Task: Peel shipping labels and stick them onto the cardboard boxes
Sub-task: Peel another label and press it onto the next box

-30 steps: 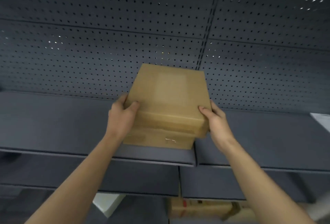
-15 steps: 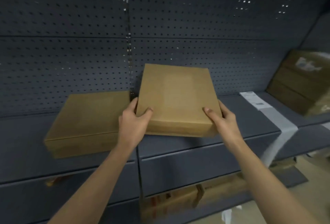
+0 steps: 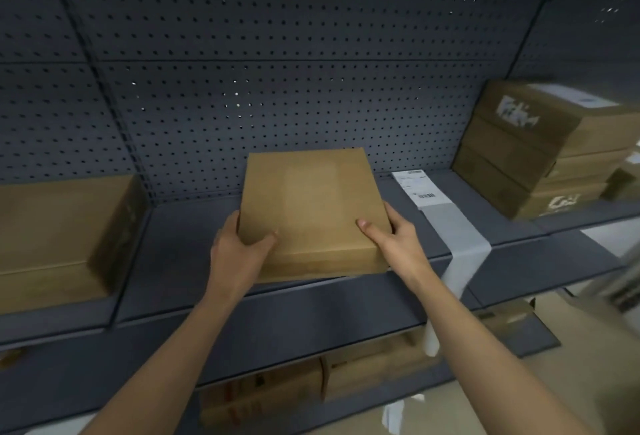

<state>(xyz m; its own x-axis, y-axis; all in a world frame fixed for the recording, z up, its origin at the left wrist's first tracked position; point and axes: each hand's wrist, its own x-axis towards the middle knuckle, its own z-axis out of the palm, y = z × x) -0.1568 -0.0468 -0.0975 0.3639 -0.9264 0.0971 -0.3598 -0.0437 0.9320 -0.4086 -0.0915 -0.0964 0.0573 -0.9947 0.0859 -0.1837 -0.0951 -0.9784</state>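
While both hands grip it, box lies flat, long axis running toward pegboard.

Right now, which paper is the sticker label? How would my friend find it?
Look at the dark grey shelf in front of the holey back wall. A long white strip of shipping labels lies on it, right of the box held in both hands, and hangs over the front edge. It is the only white paper there with a barcode.

Dim, bluish light, motion blur smearing the stacked brown cardboard boxes at right, wide-angle bending at the edges.
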